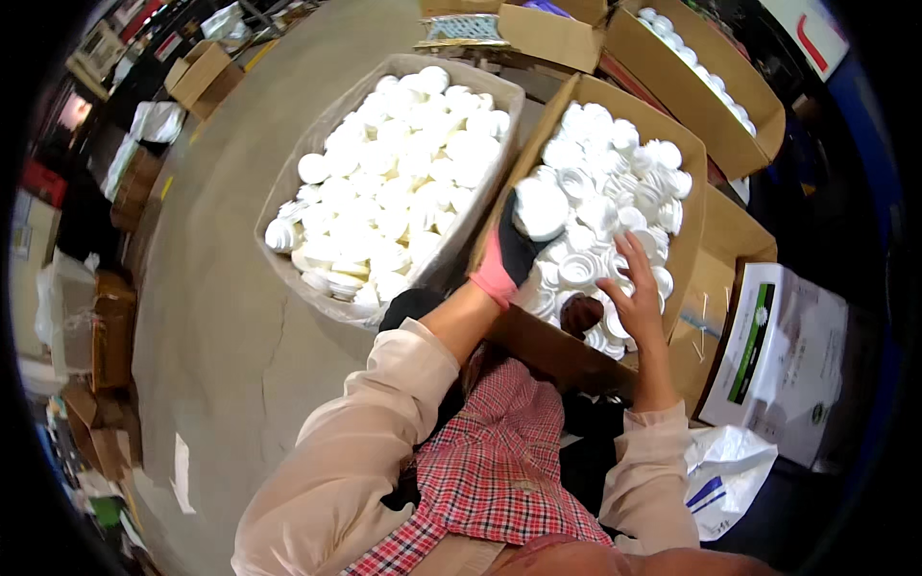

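My left hand (516, 252), in a black glove with a pink cuff, grips a round white plastic cap (541, 209) over the left edge of a cardboard box (688, 154). That box is filled with loose white caps (576, 271), some showing ringed undersides. Bare and with its fingers apart, my right hand (638, 300) hovers over or touches the caps near the box's right side; contact is hard to tell. Between the hands, a dark brown rounded thing (581, 314) shows among the caps; its kind is unclear.
Left of the box stands a lined bin (274, 206) heaped with white caps. Behind it, another carton (759, 91) holds a row of white round pieces. A white printed box (783, 360) and a white plastic bag (735, 480) lie at right. Cartons (204, 79) line the far left.
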Action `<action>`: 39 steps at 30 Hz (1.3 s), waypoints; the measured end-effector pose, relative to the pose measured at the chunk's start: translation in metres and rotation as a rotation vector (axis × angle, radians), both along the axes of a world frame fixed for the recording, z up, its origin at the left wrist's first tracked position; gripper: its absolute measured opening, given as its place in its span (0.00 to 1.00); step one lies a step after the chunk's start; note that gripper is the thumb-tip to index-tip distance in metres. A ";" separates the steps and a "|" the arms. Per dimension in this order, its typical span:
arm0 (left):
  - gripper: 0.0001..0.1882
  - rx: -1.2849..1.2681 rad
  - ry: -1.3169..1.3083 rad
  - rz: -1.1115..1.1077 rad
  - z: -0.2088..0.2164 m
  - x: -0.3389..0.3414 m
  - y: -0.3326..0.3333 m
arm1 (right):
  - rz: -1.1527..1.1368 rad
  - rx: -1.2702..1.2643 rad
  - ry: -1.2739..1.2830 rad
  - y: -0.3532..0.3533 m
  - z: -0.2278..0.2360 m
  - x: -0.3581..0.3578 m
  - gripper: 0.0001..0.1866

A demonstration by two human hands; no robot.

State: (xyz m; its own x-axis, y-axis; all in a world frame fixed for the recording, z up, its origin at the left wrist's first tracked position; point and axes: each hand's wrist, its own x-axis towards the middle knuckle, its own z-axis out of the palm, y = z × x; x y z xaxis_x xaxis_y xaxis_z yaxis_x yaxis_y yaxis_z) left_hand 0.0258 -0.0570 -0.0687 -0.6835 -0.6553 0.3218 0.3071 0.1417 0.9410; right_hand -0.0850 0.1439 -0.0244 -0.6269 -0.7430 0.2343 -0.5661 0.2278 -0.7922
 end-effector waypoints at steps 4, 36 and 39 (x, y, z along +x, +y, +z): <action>0.35 1.212 0.254 0.082 0.005 0.006 -0.041 | 0.072 0.067 -0.013 0.005 -0.008 -0.003 0.22; 0.17 0.444 -0.376 -0.494 -0.020 -0.006 0.040 | 0.396 0.903 -0.012 0.127 -0.119 0.147 0.13; 0.20 0.262 -0.513 -0.424 -0.053 -0.016 0.019 | 0.272 0.651 0.128 0.113 -0.087 0.137 0.10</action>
